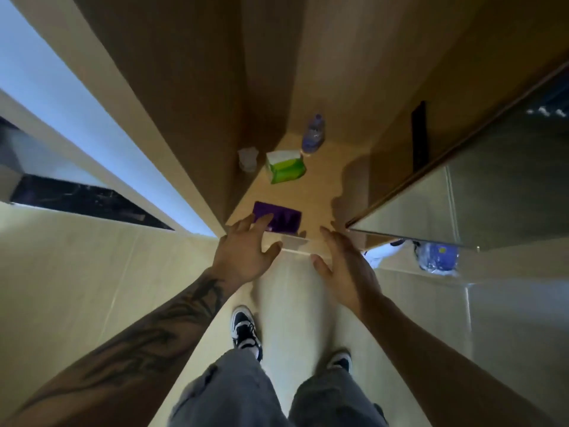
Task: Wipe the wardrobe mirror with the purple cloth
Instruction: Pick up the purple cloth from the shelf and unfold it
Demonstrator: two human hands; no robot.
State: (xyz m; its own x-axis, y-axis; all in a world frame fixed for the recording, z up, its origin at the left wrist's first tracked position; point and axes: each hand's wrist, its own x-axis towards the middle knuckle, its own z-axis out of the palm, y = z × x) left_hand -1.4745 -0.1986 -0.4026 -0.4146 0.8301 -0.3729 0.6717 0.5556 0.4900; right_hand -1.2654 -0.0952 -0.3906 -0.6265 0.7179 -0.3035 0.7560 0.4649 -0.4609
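We note the purple cloth [278,219] folded flat on the wardrobe shelf [320,192], near its front edge. Left hand [243,254] hovers over it, fingers spread; right hand [345,266] open alongside. Mirror [480,192] stands right.

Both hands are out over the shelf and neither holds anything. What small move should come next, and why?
Probably the left hand lowers a little and pinches the purple cloth. Its spread fingers lie over the cloth's near edge, which sits flat on the shelf, and the mirror cannot be wiped without it.
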